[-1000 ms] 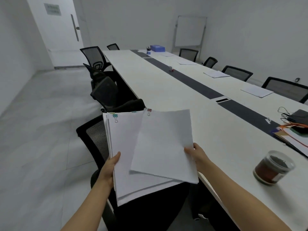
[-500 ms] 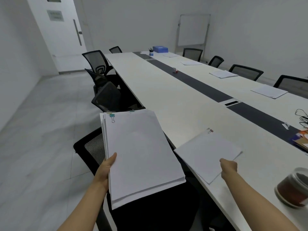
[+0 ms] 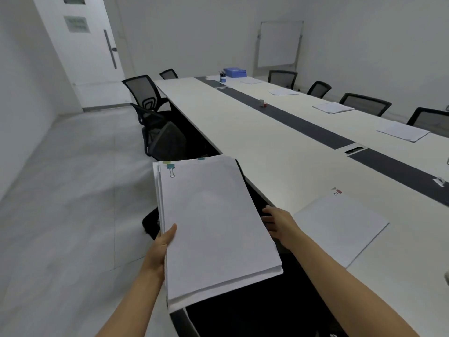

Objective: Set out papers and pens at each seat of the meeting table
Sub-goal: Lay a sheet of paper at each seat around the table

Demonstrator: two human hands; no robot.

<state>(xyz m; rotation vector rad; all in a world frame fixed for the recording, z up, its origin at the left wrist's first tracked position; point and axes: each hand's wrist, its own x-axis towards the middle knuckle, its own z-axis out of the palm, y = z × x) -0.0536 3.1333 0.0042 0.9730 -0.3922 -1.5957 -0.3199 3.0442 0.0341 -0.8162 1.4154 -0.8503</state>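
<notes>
The left hand (image 3: 165, 242), in the lower middle of the frame, holds a thick stack (image 3: 213, 227) of white papers by its left edge. The thumb lies on the top sheet and the other fingers are hidden under the stack. The stack is in the air, over a black chair (image 3: 243, 317) at the near edge of the desk (image 3: 255, 142). A green clip (image 3: 171, 167) sits at the upper left corner of the stack.

The right hand (image 3: 277, 221) is just right of the stack, with relaxed, slightly spread fingers that point to the stack's right edge. It holds nothing. Whether the fingertips touch the stack cannot be told.

To the right of this hand, one set (image 3: 340, 224) of papers lies flat on the desk at the near edge, with a red clip (image 3: 337, 191) at its far corner. The hand and the set are apart.

On the far side of the desk, in the upper right of the frame, more paper sets lie in a row before the chairs; one (image 3: 332, 107) is near the middle and another (image 3: 402, 131) is closer to the right edge. At the far end of the desk a cup (image 3: 222, 77) with pens stands beside a blue box (image 3: 235, 72). A whiteboard (image 3: 279, 43) stands behind them, and a white door (image 3: 90, 52) is in the upper left.
</notes>
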